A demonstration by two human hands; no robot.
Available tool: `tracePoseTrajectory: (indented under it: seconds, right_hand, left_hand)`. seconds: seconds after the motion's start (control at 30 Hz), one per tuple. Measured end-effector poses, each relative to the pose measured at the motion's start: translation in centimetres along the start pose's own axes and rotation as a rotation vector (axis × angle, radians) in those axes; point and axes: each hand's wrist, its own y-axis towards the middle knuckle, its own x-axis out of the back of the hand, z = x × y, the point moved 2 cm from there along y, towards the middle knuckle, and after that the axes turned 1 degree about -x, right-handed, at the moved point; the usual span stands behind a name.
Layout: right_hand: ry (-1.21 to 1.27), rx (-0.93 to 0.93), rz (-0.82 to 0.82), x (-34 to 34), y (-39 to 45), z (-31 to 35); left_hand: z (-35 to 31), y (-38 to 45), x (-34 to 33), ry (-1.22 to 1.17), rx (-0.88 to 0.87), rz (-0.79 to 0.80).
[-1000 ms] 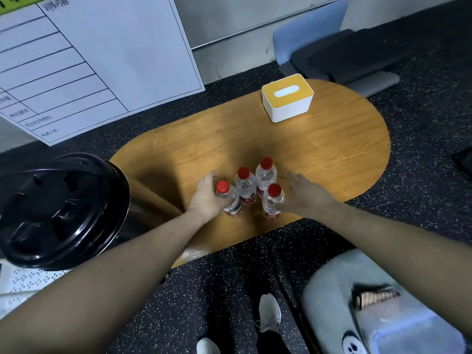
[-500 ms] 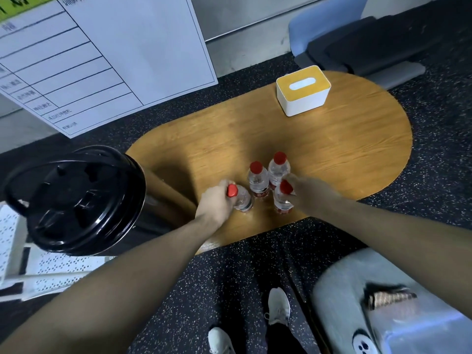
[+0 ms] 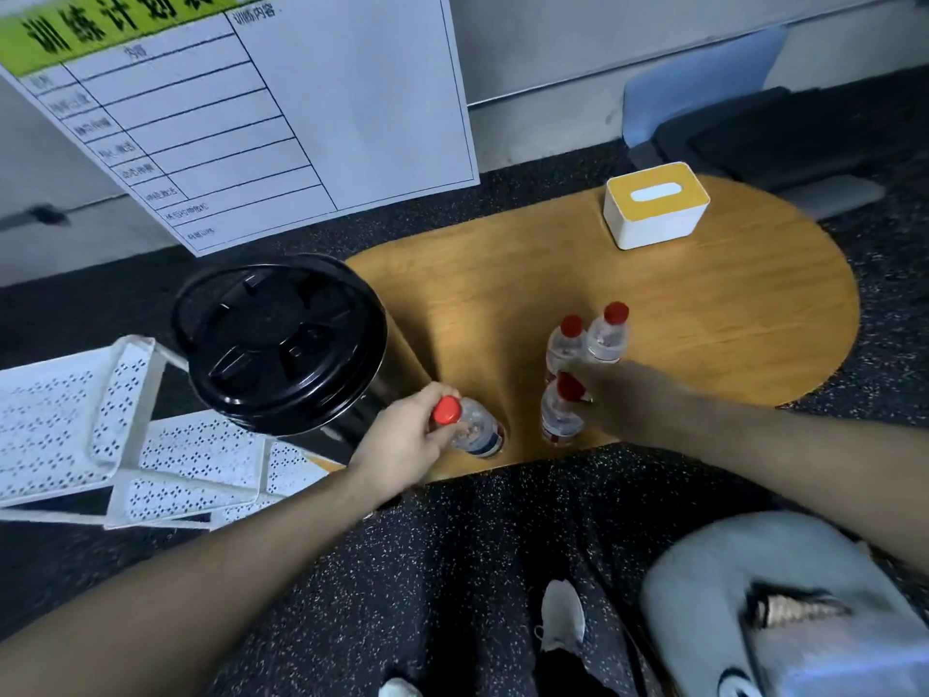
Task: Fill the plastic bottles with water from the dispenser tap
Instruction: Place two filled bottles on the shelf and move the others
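Observation:
Several small clear plastic bottles with red caps stand on the oval wooden table. My left hand grips one bottle near its cap, close to the table's front edge and beside the dispenser. My right hand holds a second bottle at its neck. Two more bottles stand just behind it. The dispenser is a dark drum with a black lid at the table's left end; its tap is hidden under the lid.
A white and yellow tissue box sits at the table's far side. A white perforated metal rack lies left of the dispenser. A whiteboard chart leans behind. A grey bag is on the floor at lower right.
My left hand has drawn one bottle away from the group, leftward toward the dispenser. My right hand stays on the front bottle. The view has swung left, showing the rack.

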Motion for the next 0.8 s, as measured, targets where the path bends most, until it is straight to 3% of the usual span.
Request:
tracePoseTrajectory:
  seconds: [0.3,0.63,0.8]
  right_hand:
    - [-0.048,0.035,-0.026,0.5,-2.6,10.9]
    - [-0.289,0.076,-0.083,0.3,-5.7,25.0]
    - [-0.302,0.141,-0.116,0.4,-5.7,32.1]
  left_hand:
    - [4.4,-7.3,6.8,0.074,-0.084,-0.068]
    - [9.6,-15.9,14.0,0.024,-0.249,-0.058]
    - [12.7,-19.3,18.5,0.016,-0.21,-0.095]
